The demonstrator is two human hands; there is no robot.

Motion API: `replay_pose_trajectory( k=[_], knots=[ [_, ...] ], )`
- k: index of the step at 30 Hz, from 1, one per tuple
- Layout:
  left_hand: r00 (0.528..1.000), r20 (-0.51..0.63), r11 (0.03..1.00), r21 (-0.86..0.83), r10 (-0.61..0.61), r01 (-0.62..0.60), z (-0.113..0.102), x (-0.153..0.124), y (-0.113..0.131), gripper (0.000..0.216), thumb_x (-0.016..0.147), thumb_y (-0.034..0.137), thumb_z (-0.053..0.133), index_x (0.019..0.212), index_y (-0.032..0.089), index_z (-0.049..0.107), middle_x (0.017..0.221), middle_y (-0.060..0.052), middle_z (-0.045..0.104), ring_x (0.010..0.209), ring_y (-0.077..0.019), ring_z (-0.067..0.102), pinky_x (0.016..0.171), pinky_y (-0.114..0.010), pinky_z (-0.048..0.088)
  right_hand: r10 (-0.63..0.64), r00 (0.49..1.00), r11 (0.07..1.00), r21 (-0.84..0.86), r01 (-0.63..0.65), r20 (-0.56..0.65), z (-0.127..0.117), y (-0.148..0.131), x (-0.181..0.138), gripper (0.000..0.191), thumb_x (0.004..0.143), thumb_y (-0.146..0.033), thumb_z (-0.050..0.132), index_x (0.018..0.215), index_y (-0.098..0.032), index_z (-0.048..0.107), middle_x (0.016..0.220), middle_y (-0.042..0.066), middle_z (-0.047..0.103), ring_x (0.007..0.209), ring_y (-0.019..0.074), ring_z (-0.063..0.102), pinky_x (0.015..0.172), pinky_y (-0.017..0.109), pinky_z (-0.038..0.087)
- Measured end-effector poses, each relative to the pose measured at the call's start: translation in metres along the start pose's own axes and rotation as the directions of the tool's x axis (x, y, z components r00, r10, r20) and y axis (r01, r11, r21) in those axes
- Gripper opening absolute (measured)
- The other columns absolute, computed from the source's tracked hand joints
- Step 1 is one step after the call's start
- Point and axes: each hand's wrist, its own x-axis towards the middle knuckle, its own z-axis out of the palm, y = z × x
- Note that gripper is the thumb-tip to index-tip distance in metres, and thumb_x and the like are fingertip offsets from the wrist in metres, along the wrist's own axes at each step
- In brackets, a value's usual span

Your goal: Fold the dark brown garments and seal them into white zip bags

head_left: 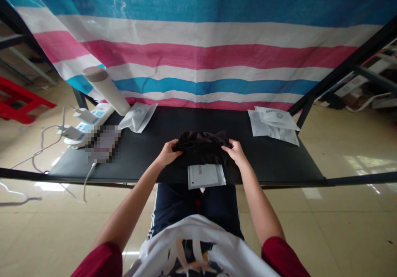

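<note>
A black folded cloth item (203, 148) lies across the middle of the dark table, and its exact kind cannot be made out. A small thin loop shows on its left part. My left hand (170, 152) grips its left end between thumb and fingers. At the right end, my right hand (234, 150) pinches the cloth the same way. Just below the cloth, a pale zip bag (206, 175) with dark lettering lies flat, partly over the table's front edge. The cloth covers or meets its upper edge.
On the right of the table (279, 165) lie several translucent bags (274, 124). To the left are another filled bag (139, 116), a white bottle (107, 90), a power strip (93, 124) with plugs, and a blurred phone (104, 143) on a cable. A striped sheet (198, 57) hangs behind.
</note>
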Motion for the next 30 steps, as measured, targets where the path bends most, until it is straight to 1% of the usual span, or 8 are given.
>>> replay_pose_trajectory(
  k=[6,11,15,18,21,23,26,30],
  knots=[
    [0.979,-0.03,0.962,0.196,0.2,-0.19,0.002,-0.007,-0.001,0.075,0.072,0.026,0.06,0.144,0.015,0.037,0.126,-0.013,0.06,0.12,-0.0256,0.056,0.103,-0.04,0.046,0.006,0.997,1.0,-0.015,-0.005,0.082,-0.007,-0.005,-0.007,0.033,0.069,-0.037,0.073,0.095,-0.016,0.069,0.097,0.008,0.074,0.092,0.0249,0.067,0.083,0.038,0.053],
    [0.958,-0.096,0.877,0.435,0.269,-0.202,0.0,-0.017,-0.01,0.068,0.078,0.023,0.057,0.144,0.02,0.038,0.143,-0.015,0.039,0.134,-0.0284,0.04,0.105,-0.045,0.044,-0.003,0.996,1.0,-0.008,0.004,0.084,-0.009,-0.009,-0.01,0.032,0.07,-0.039,0.073,0.092,-0.016,0.068,0.095,0.007,0.072,0.088,0.0227,0.065,0.081,0.035,0.052],
    [0.964,-0.068,0.945,0.224,0.257,-0.237,0.001,-0.022,-0.009,0.071,0.081,0.023,0.057,0.146,0.022,0.029,0.142,-0.015,0.045,0.131,-0.026,0.048,0.105,-0.043,0.044,-0.026,0.995,1.0,0.017,0.024,0.096,-0.009,-0.01,-0.011,0.024,0.071,-0.034,0.072,0.089,-0.018,0.069,0.091,0.004,0.07,0.086,0.0209,0.063,0.08,0.034,0.05],
    [0.976,-0.102,0.98,-0.033,0.19,-0.195,0.004,-0.022,-0.007,0.077,0.079,0.021,0.061,0.146,0.021,0.023,0.111,-0.009,0.065,0.105,-0.0201,0.064,0.095,-0.038,0.05,-0.103,0.991,0.993,0.064,0.097,0.083,-0.01,-0.009,-0.011,0.007,0.07,-0.024,0.067,0.075,-0.02,0.07,0.085,0.002,0.066,0.084,0.0187,0.061,0.078,0.031,0.047],
    [0.972,-0.172,0.972,-0.14,0.161,-0.186,0.004,-0.021,-0.008,0.064,0.07,0.015,0.064,0.131,0.02,0.044,0.087,-0.001,0.066,0.081,-0.015,0.065,0.079,-0.029,0.052,-0.171,0.98,0.982,0.1,0.161,0.098,-0.012,-0.008,-0.012,0.017,0.066,-0.013,0.054,0.057,-0.021,0.067,0.086,0.002,0.063,0.088,0.0178,0.061,0.079,0.031,0.044],
    [0.965,-0.18,0.973,-0.094,0.191,-0.21,0.002,-0.02,-0.009,0.035,0.065,0.01,0.058,0.099,0.017,0.063,0.082,-0.001,0.063,0.078,-0.0143,0.062,0.076,-0.027,0.05,-0.174,0.978,0.983,0.073,0.166,0.117,-0.013,-0.008,-0.014,0.022,0.062,-0.01,0.048,0.051,-0.021,0.063,0.087,0.002,0.064,0.091,0.0181,0.061,0.082,0.032,0.043],
    [0.956,-0.161,0.969,0.012,0.247,-0.248,0.0,-0.019,-0.01,0.013,0.058,0.009,0.047,0.059,0.016,0.057,0.083,-0.004,0.061,0.083,-0.0157,0.06,0.079,-0.029,0.048,-0.166,0.978,0.986,0.024,0.164,0.125,-0.015,-0.009,-0.015,0.023,0.059,-0.01,0.044,0.047,-0.021,0.06,0.088,0.002,0.064,0.093,0.0192,0.061,0.084,0.034,0.043],
    [0.957,-0.144,0.967,0.066,0.253,-0.246,-0.002,-0.019,-0.008,0.012,0.058,0.009,0.044,0.054,0.017,0.052,0.093,-0.007,0.061,0.092,-0.0181,0.06,0.088,-0.034,0.047,-0.183,0.97,0.978,-0.07,0.195,0.158,-0.013,-0.008,-0.015,0.024,0.06,-0.008,0.043,0.048,-0.021,0.058,0.091,0.003,0.065,0.097,0.0203,0.061,0.088,0.036,0.044]
  ],
)
